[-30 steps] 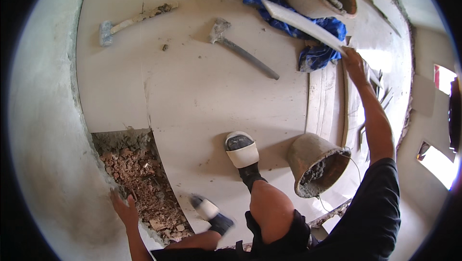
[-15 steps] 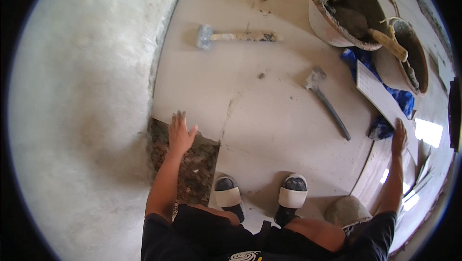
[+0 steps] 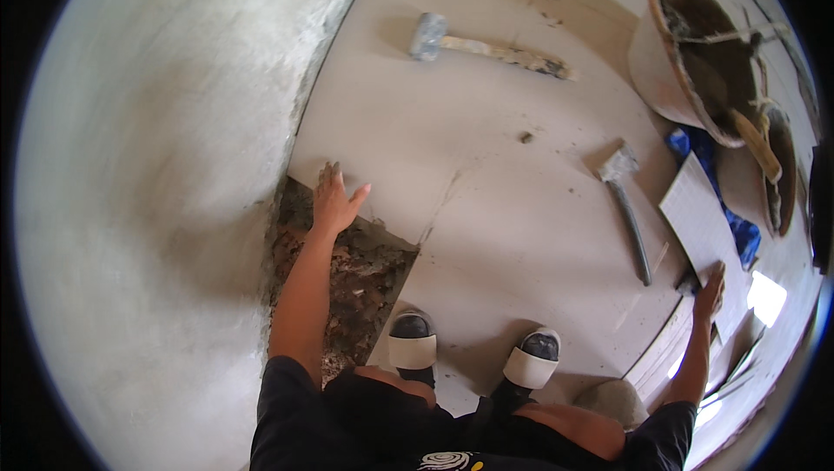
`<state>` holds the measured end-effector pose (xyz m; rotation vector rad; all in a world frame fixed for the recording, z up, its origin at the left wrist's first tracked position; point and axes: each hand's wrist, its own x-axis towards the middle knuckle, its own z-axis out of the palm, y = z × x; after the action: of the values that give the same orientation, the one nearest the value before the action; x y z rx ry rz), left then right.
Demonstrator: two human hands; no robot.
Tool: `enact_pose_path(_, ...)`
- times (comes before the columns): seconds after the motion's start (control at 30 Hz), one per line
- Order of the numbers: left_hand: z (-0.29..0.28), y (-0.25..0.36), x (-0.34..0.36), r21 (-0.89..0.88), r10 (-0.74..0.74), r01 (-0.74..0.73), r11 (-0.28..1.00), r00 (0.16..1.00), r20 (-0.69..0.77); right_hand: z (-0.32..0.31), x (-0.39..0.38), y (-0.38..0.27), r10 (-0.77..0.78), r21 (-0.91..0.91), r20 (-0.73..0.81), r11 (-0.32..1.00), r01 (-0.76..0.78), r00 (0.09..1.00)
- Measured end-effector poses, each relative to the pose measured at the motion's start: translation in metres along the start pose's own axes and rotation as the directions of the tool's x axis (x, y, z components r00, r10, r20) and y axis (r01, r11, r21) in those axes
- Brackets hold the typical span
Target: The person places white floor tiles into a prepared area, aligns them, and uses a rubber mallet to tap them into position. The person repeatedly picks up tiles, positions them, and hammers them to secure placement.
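pale tiled floor [image 3: 521,202] spreads below the person, with a pale wall [image 3: 165,123] along its left side. nearest are two feet in black socks and white sandals [image 3: 412,353]; by the right foot is a grey bucket [image 3: 611,401], partly hidden by the leg. beside the left foot, the floor has a gap [image 3: 365,297] showing broken rubble. above the far edge of this gap, the left hand [image 3: 334,205] has its fingers spread and holds nothing. on the other side, the right hand [image 3: 710,294] is closed on the left edge of a loose pale tile [image 3: 702,219], toward its near end. farther lie a grey-handled hammer [image 3: 629,219] and a wooden-handled mallet [image 3: 429,36]. behind the tile, a blue cloth [image 3: 744,238] lies against two stained buckets [image 3: 647,80].
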<state>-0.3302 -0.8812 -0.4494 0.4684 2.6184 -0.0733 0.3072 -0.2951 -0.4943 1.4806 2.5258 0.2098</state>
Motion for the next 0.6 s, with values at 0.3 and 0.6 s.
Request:
enact_pose_path(0.3,0.001,-0.038,0.052,-0.033,-0.068,0.066,0.997,0.996,-0.06,-0.09,0.01,-0.059,0.193,-0.342,0.486,0.939,-0.017,0.853)
enact_pose_path(0.6,0.002,-0.04,0.041,-0.031,-0.229,0.227,0.973,0.968,-0.106,-0.164,0.14,-0.469,-0.656,0.143,-0.382,0.654,0.743,0.651)
